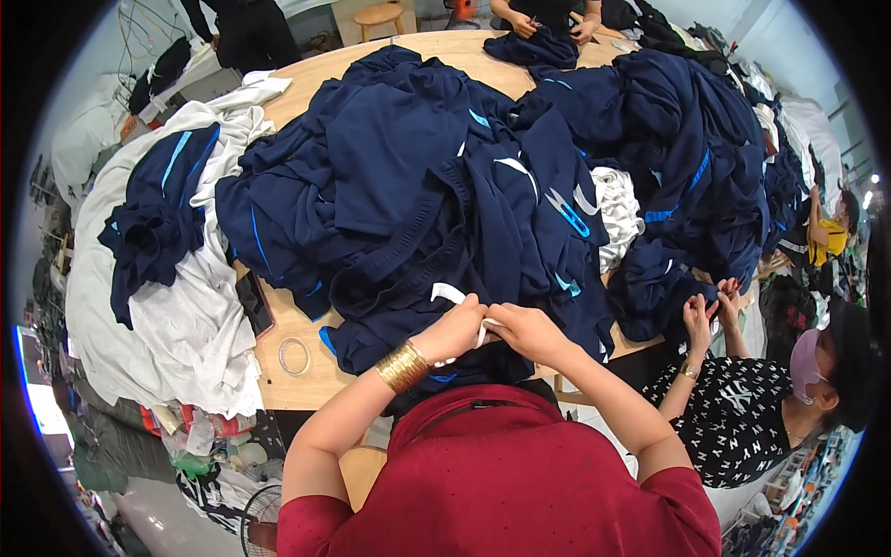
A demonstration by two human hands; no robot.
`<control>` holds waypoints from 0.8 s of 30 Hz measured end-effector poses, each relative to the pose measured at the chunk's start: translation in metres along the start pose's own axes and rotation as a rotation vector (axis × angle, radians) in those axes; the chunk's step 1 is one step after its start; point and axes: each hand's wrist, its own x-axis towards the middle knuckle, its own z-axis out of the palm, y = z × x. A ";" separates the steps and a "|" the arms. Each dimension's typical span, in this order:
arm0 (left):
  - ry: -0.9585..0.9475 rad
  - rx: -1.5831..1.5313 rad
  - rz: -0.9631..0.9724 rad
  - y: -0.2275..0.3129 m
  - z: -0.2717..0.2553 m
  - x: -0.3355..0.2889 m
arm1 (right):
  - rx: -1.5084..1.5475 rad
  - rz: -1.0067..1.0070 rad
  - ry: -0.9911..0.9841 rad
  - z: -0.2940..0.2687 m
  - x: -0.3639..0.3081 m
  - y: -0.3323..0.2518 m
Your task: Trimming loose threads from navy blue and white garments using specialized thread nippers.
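At the table's near edge, my left hand (458, 330) and my right hand (525, 331) meet, fingers closed in a pinch. Between them runs a white drawstring (483, 332), a flat cord that both hands grip. Another white end (447, 293) sticks out just beyond my left hand. Navy garments (390, 176) with ribbed waistbands and light blue trim are heaped right in front of my hands. Lying on that heap, to the right, are blue-handled thread snips (570, 217). Fabric and fingers partly hide where the drawstring enters the cloth.
White cloth (186, 343) hangs over the table's left side, with a navy garment (162, 223) on top. A tape roll (294, 356) rests on the wooden table (278, 385). A co-worker (742, 399) at right handles navy cloth; another person's hands (548, 28) work across the table.
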 end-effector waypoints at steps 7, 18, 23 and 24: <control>-0.429 -0.411 -0.092 -0.023 -0.063 0.012 | -0.031 -0.022 0.118 -0.001 -0.001 -0.006; -0.146 -0.436 -0.361 0.043 -0.082 0.013 | -0.063 0.036 0.150 -0.008 0.004 -0.012; -0.229 -0.766 -0.272 0.035 -0.052 -0.010 | -0.030 0.188 0.125 -0.014 0.008 -0.018; -0.243 -0.712 -0.333 0.039 -0.055 -0.012 | -0.029 0.190 0.124 -0.014 0.008 -0.017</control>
